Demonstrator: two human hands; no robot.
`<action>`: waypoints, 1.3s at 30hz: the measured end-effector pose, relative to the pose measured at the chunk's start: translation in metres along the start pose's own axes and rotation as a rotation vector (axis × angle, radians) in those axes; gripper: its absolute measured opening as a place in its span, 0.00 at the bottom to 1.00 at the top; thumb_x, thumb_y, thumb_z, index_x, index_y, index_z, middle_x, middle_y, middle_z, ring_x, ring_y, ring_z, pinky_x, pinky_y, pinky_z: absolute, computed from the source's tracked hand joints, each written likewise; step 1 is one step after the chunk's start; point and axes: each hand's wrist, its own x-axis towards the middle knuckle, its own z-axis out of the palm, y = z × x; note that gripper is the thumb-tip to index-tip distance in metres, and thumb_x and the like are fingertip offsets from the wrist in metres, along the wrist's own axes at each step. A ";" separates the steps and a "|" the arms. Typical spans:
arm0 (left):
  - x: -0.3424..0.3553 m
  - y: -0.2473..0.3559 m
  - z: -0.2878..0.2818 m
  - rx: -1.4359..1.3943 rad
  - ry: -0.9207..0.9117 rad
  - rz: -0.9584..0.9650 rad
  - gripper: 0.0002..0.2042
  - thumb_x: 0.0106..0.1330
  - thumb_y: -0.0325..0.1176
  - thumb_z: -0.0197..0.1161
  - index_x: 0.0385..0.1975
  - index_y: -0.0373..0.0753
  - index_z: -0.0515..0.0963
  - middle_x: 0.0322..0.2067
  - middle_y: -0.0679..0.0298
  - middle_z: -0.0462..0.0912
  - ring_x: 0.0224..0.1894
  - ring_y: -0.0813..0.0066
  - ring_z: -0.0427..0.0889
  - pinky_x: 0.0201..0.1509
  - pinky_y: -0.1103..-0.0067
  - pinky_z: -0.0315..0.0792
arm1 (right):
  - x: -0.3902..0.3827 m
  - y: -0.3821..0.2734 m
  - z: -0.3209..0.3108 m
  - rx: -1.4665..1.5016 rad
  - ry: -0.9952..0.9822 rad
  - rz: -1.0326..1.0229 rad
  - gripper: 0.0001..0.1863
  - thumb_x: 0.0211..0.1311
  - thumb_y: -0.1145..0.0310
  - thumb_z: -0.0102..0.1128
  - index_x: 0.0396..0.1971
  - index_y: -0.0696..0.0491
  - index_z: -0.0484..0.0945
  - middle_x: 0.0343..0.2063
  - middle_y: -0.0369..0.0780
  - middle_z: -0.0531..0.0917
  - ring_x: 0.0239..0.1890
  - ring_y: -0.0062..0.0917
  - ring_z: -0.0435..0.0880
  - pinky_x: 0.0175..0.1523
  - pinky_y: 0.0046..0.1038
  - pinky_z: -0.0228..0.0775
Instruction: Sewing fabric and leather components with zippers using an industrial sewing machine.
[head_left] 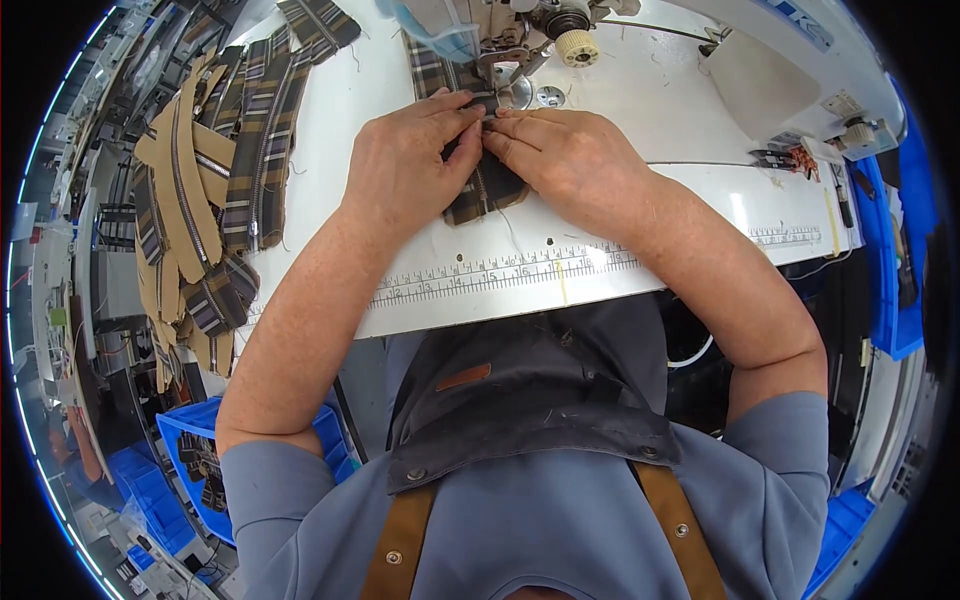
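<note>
Left hand [420, 145] and right hand [570, 145] curled, both pinching plaid fabric [485, 195] by the machine [505, 35], fabric short of table's [460, 310] near edge, strips [265, 150] over left edge

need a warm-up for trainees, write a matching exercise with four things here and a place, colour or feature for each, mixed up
1. Middle plaid strip
2. Ruler scale
3. Apron straps
4. Sewing machine

A. Brown
B. Far side of the table
C. Has a zip along it
D. Along the near edge of the table

Pairs: 1-C; 2-D; 3-A; 4-B
</note>
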 end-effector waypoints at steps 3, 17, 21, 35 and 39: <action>0.000 0.000 0.001 -0.009 -0.007 -0.018 0.10 0.66 0.28 0.68 0.44 0.35 0.89 0.48 0.52 0.90 0.49 0.59 0.91 0.51 0.73 0.85 | 0.000 0.000 0.002 0.015 0.003 0.003 0.14 0.56 0.74 0.64 0.42 0.60 0.84 0.37 0.43 0.87 0.44 0.32 0.89 0.45 0.31 0.85; 0.008 -0.011 0.005 -0.012 -0.031 -0.069 0.12 0.67 0.28 0.67 0.48 0.38 0.89 0.52 0.54 0.88 0.43 0.61 0.92 0.45 0.74 0.86 | 0.004 0.000 0.005 0.080 0.047 0.040 0.09 0.64 0.67 0.65 0.32 0.58 0.85 0.34 0.42 0.86 0.40 0.33 0.88 0.42 0.33 0.84; 0.014 -0.020 0.005 -0.049 -0.021 -0.114 0.11 0.67 0.30 0.68 0.46 0.39 0.89 0.52 0.53 0.88 0.43 0.61 0.92 0.47 0.73 0.85 | 0.005 0.002 0.005 0.111 0.069 0.047 0.09 0.63 0.67 0.66 0.31 0.58 0.85 0.34 0.42 0.86 0.38 0.33 0.88 0.41 0.34 0.83; 0.100 -0.067 0.032 0.277 -0.218 -0.681 0.24 0.66 0.54 0.63 0.51 0.41 0.86 0.57 0.54 0.80 0.63 0.56 0.77 0.61 0.58 0.73 | 0.010 0.002 -0.009 0.142 0.053 0.046 0.06 0.59 0.71 0.69 0.34 0.57 0.85 0.39 0.41 0.88 0.40 0.32 0.89 0.42 0.32 0.84; 0.093 -0.112 0.036 0.149 0.088 -0.348 0.12 0.64 0.39 0.67 0.39 0.37 0.87 0.41 0.49 0.87 0.47 0.50 0.86 0.54 0.64 0.78 | 0.014 -0.001 -0.010 0.132 0.022 0.055 0.06 0.61 0.70 0.69 0.34 0.57 0.86 0.40 0.41 0.89 0.43 0.32 0.89 0.44 0.32 0.84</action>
